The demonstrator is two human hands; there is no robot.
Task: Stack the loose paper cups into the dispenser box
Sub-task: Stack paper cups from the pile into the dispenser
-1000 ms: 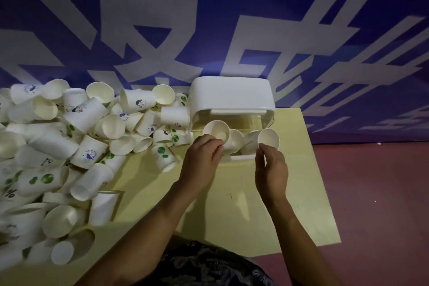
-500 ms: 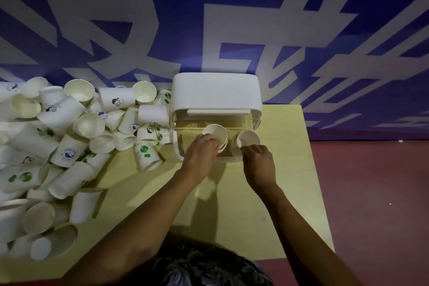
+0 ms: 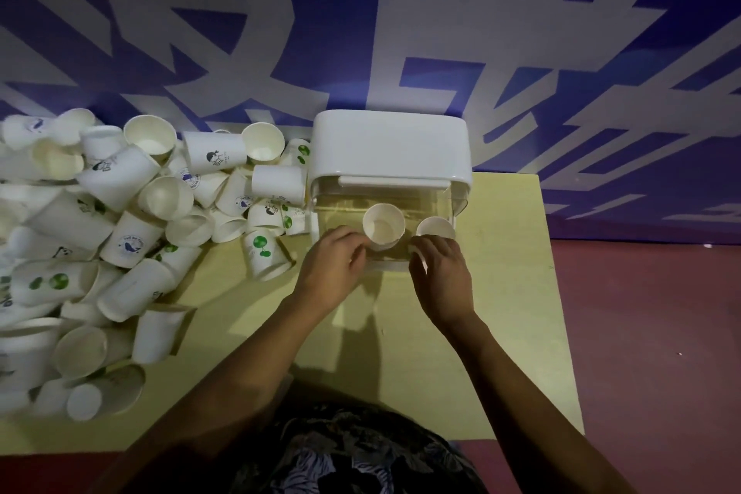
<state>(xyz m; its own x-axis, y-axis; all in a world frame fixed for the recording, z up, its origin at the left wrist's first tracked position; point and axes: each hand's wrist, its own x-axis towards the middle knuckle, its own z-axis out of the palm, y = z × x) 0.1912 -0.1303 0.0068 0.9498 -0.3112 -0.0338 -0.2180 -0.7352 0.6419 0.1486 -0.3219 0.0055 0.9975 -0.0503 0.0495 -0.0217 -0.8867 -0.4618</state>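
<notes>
Cups (image 3: pixel 120 237) lie heaped in a loose pile on the left half of the yellow table (image 3: pixel 517 333), most on their sides, some printed with green dots or small blue logos, a few with mouths facing up. Paper like this is likely very light and thin-walled, easy to dent if squeezed hard, so a gentle pinch near the stiffer rolled rim looks the safest hold. Just right of the pile stands the dispenser box (image 3: pixel 391 148), white on top with a clear front, touching the nearest loose cups. The left hand (image 3: pixel 335 267) reaches forward from a long bare forearm, knuckles up, fingers curled at the box's front beside the left cup (image 3: pixel 383 227), whose open mouth faces the camera; whether the fingertips actually pinch its rim cannot be told. Further right, the right hand (image 3: pixel 441 277) comes in with the wrist bent, its thumb and fingers bent round the lower side of the right cup (image 3: pixel 436 227), holding it at the box's front edge. Both cups sit close together, not yet nested.
</notes>
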